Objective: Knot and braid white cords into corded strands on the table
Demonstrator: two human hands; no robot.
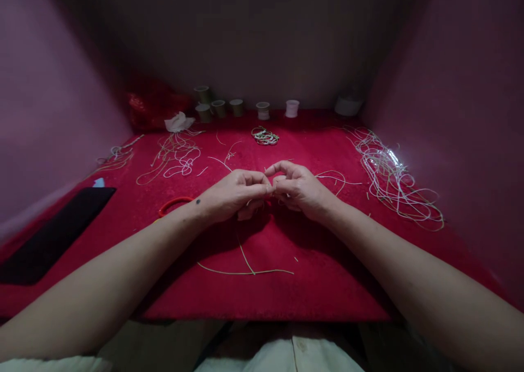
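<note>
My left hand (248,193) and my right hand (301,189) meet fingertip to fingertip over the middle of the red cloth, both pinched on thin cord. The exact spot where the fingers grip is mostly hidden. Pale cord (338,176) loops out past the right hand onto the cloth. A greenish-yellow cord (245,256) trails down from beneath the left hand and crosses another strand lying near the front. Beside my left wrist, red-handled scissors (175,201) lie partly covered by the forearm.
Loose cords (180,153) lie at the left, with a larger tangle (399,183) at the right. Several spools (236,107) line the back wall. A braided bundle (265,136) rests behind my hands. A black flat object (57,235) is at the left; side walls flank the table.
</note>
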